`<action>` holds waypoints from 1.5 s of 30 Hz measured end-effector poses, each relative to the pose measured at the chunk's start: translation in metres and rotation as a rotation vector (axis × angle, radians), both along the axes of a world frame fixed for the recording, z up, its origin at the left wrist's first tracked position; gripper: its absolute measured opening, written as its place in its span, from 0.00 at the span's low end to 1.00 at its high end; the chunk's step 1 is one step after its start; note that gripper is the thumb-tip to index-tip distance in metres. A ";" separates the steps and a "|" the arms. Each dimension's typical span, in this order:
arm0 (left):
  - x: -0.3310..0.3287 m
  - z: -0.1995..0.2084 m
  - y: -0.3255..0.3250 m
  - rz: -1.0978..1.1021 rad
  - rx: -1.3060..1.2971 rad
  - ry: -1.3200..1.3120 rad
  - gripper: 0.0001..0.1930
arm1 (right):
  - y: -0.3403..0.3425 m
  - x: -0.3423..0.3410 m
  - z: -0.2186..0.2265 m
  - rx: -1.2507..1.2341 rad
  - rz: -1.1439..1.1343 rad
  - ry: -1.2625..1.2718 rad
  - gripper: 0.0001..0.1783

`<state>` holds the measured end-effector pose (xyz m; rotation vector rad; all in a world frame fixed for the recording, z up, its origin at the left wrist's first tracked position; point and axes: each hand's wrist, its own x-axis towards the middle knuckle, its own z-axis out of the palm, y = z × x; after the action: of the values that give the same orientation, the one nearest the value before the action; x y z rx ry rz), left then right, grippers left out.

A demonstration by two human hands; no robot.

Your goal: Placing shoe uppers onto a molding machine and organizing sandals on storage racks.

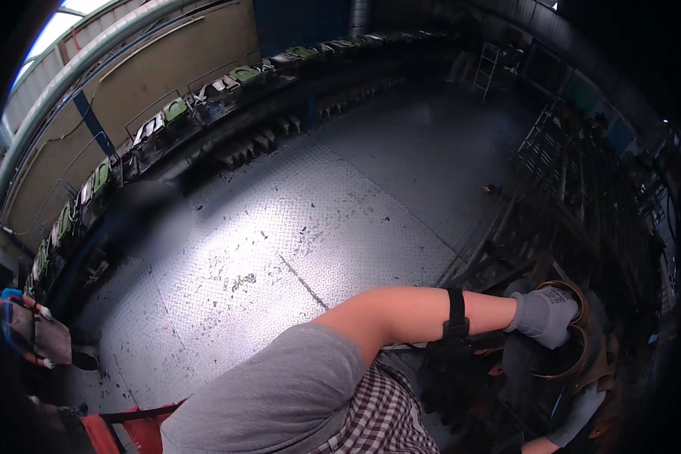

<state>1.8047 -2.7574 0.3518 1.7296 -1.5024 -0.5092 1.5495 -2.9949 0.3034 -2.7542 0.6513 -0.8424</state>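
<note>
The fingers of the left hand (556,318), in a grey glove, were bent downward against the brown curved bands (585,349); whether they pinched a band could not be determined, because the tips were hidden. The right hand (587,405), also gloved, lay lower and nearer, beside the same brown pieces; the state of its fingers could not be told. The bands were located at the near right, around and just below the left hand. Their open curves presumably gave the fingers an edge to hook, and the gloves probably served as protection against rough edges.

The left forearm, fitted with a black strap (456,314), crossed the front of the body to the right, an arrangement that likely allowed both hands to work on one side. A checked cloth (382,408) covered the lap area, probably to shield clothing.

Beyond the hands, a dark rack (541,147) stood at the far right. Patterned metal flooring (340,219) occupied the middle. On the far left, green and white pieces (175,110) were set in a row along a long line, seemingly spaced for access. A co-worker (49,337) stood at the left edge.
</note>
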 end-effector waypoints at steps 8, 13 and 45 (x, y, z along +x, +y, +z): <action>-0.014 -0.034 -0.016 0.047 -0.108 0.003 0.18 | 0.058 0.022 -0.008 -0.057 -0.069 -0.115 0.23; -0.027 -0.052 -0.033 0.019 -0.178 -0.016 0.15 | 0.084 0.037 -0.033 -0.036 -0.036 -0.222 0.23; 0.211 -0.289 0.916 2.465 -0.526 0.748 0.19 | 0.569 0.635 -0.440 1.047 0.527 0.717 0.18</action>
<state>2.0155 -1.8412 0.0630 1.3538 1.2525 0.5330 2.1846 -2.4262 -0.1369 -1.9667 0.2690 0.5198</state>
